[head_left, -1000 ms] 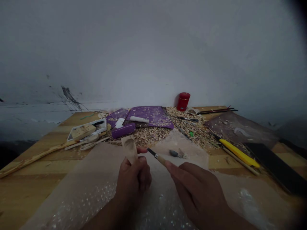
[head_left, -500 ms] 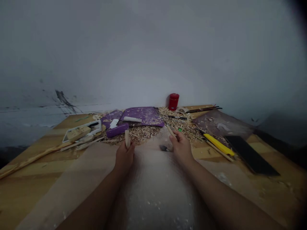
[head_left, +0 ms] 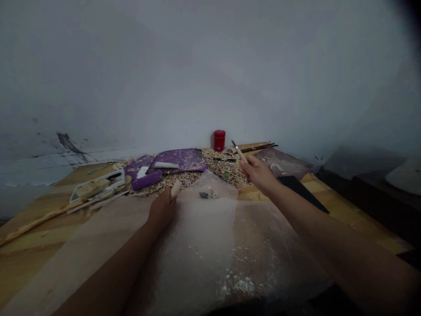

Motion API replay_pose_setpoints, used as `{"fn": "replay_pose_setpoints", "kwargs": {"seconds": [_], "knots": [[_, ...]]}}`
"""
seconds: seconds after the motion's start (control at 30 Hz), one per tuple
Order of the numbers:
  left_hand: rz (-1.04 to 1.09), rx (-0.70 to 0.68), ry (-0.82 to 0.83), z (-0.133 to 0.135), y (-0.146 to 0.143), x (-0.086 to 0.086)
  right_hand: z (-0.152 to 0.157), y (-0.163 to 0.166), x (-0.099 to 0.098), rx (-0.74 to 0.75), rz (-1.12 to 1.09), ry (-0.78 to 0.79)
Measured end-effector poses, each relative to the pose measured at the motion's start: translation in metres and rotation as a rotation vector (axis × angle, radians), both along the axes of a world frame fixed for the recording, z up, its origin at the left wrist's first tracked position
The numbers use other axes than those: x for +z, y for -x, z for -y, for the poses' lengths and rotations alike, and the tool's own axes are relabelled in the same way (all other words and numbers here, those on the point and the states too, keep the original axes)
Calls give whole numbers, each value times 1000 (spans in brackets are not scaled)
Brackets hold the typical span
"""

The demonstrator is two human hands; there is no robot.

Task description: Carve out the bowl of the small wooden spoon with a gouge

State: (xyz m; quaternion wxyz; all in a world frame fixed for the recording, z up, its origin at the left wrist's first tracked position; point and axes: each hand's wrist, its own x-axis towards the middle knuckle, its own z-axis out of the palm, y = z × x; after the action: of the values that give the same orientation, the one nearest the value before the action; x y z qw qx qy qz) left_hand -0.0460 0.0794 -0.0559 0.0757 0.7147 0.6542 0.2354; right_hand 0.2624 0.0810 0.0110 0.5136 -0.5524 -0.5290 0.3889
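Observation:
My left hand [head_left: 162, 208] is closed around a small pale wooden piece [head_left: 176, 188], its rounded end standing out above the fingers. Held out to the right, my right hand [head_left: 258, 173] grips a slim tool with a pale wooden handle [head_left: 241, 156] and a dark, narrow tip pointing up and left; whether it is a carving blade or a brush I cannot tell. Between the hands, a small dark grey pointed object [head_left: 204, 195] lies on the clear plastic sheet [head_left: 194, 237]. Curled wood shavings [head_left: 184, 179] are heaped behind it.
A red canister [head_left: 219, 140] stands by the wall. Purple sheets [head_left: 180, 159] bearing a white roll [head_left: 166, 165] lie amid the shavings. On the left are a white tray [head_left: 74, 193] with wood blocks and a long stick [head_left: 42, 221]. A dark flat slab [head_left: 304, 192] lies right.
My right hand has moved right and up with the tool, away from the left hand. The view has turned right. My right hand and forearm now hide the yellow-handled cutter.

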Motion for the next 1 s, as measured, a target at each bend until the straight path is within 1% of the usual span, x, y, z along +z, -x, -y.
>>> {"fn": "replay_pose_setpoints", "kwargs": {"seconds": [0.1,0.17,0.23,0.27,0.33,0.43,0.5,0.57,0.63,0.7,0.73,0.9,1.0], "knots": [[13,1,-17,-1,2,1,43,5,-9,229,56,97],[42,8,-32,-2,4,0,75,11,-20,374,90,165],[73,1,-43,-2,8,-1,103,16,-35,473,126,214],[84,-11,-46,-3,10,-1,114,18,-43,480,142,219],[85,-47,-48,-7,17,3,128,18,-58,436,180,207],[27,-90,-63,-18,31,19,135,15,-74,326,252,193],[-29,-101,-97,-25,39,33,135,14,-78,268,318,158],[-78,-88,-134,-28,44,45,135,15,-79,231,389,111],[-112,-63,-172,-25,45,53,136,17,-78,214,443,78],[-114,-59,-165,-20,47,56,137,19,-77,207,471,66],[-103,-64,-135,-17,49,57,138,19,-77,206,476,66],[39,-35,137,-13,65,54,137,19,-81,202,428,89],[194,-78,308,0,56,45,132,16,-79,213,330,146]]}}
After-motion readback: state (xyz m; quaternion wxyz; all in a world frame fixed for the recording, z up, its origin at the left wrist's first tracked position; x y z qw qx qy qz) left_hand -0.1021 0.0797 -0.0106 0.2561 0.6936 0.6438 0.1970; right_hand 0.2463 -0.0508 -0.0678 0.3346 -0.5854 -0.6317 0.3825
